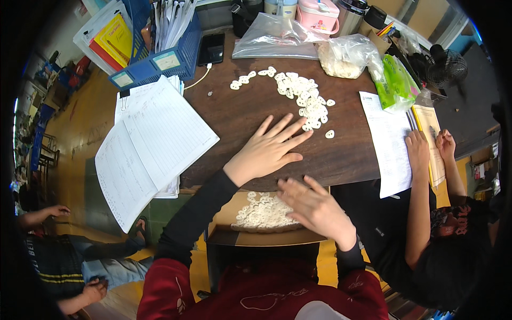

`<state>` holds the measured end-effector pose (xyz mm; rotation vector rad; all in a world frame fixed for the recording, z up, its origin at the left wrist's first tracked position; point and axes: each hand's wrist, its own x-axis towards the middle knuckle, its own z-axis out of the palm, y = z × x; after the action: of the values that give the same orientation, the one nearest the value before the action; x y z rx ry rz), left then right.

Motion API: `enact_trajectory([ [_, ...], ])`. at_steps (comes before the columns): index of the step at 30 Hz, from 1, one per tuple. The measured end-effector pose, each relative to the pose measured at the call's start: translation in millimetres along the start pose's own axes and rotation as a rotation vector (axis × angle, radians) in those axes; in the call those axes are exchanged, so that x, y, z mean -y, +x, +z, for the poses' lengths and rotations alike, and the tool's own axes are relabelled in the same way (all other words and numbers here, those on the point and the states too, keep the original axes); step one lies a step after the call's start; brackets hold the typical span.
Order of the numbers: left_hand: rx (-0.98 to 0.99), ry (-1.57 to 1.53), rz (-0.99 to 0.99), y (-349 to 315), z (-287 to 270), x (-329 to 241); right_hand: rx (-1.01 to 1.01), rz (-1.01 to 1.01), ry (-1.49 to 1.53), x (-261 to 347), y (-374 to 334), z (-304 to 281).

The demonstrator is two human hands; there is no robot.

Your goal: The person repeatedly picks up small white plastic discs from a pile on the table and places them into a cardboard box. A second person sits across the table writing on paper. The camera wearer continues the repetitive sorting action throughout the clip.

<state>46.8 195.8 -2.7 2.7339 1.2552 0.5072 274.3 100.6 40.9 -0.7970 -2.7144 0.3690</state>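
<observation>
My left hand (266,151) lies on the dark wooden table (234,114), its fingers spread and nothing in it. Its fingertips reach the near end of a curved heap of small off-white flat pieces (304,93), rounded and pierced with holes. More of the same pieces (261,213) fill part of an open cardboard box (229,234) below the table's front edge. Over the box's right side hovers my right hand (314,208), slightly blurred, fingers stretched out and apart. It hides some of the pieces there, and I see nothing held in it.
An open notebook (154,144) overhangs the table's left, by a blue file basket (160,61) and a phone (212,49). Plastic bags (346,56) stand at the back. On the right, another person's hands (418,152) rest near papers (386,138). Someone else sits at lower left.
</observation>
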Motion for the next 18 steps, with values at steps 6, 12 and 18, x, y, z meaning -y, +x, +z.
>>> enact_trajectory([
  [6, 0.037, -0.124, 0.051, 4.5, -1.7, -5.0, -0.05, -0.013, 0.25, -0.8, -20.3, -21.1],
  [12, -0.03, -0.686, -0.059, -25.9, -23.7, -2.6, -0.301, 0.271, 0.214, -34.1, 12.0, -26.6],
  [18, -0.11, -0.927, -0.23, -10.7, -29.4, 12.1, -0.132, 0.053, 0.065, -34.1, 58.1, 8.0],
])
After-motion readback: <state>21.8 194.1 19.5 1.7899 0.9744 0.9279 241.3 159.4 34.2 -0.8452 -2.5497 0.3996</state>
